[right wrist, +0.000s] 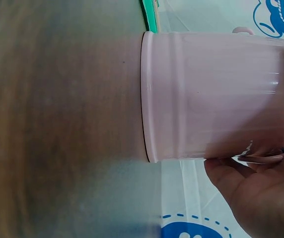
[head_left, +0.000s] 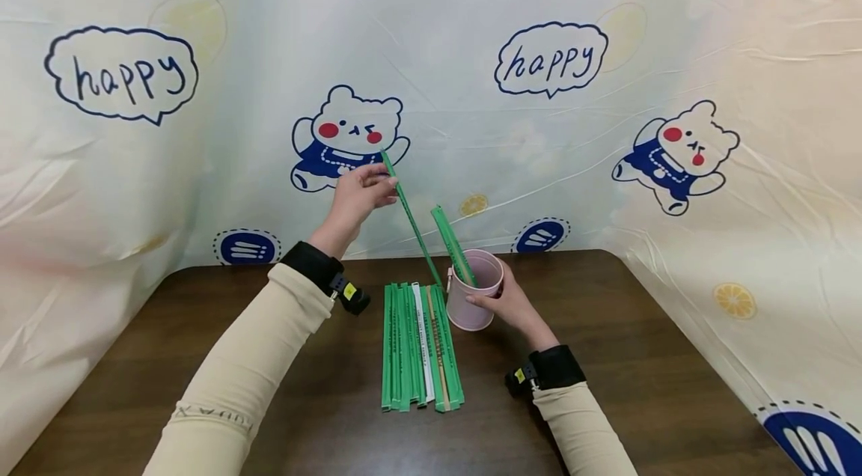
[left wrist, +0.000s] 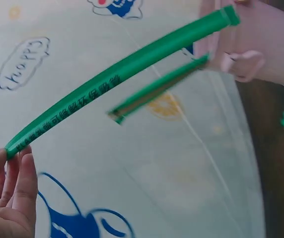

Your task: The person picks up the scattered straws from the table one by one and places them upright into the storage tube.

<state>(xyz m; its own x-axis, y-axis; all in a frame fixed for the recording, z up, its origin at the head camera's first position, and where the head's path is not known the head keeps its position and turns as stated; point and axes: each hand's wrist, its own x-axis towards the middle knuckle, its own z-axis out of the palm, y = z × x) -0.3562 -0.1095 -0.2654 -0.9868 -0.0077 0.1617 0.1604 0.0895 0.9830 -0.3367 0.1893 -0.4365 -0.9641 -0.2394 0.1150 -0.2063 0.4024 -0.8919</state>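
My left hand (head_left: 364, 195) pinches the upper end of a straw in a green printed wrapper (head_left: 412, 218). The straw slants down to the right, its lower end close to the left side of a pink bucket (head_left: 469, 311); whether they touch I cannot tell. In the left wrist view, thumb and fingers hold the tip of this wrapped straw (left wrist: 97, 87). My right hand (head_left: 509, 302) grips the bucket at its right side, which stands upright on the table. Green-wrapped straws (head_left: 453, 245) lean out of the bucket's mouth toward the left.
Left of the bucket, several wrapped straws (head_left: 404, 349) lie side by side, mostly green, one white wrapper (head_left: 423, 341) among them. Everything rests on a dark wooden table (head_left: 323, 401). A printed cloth (head_left: 444, 57) hangs behind and at both sides.
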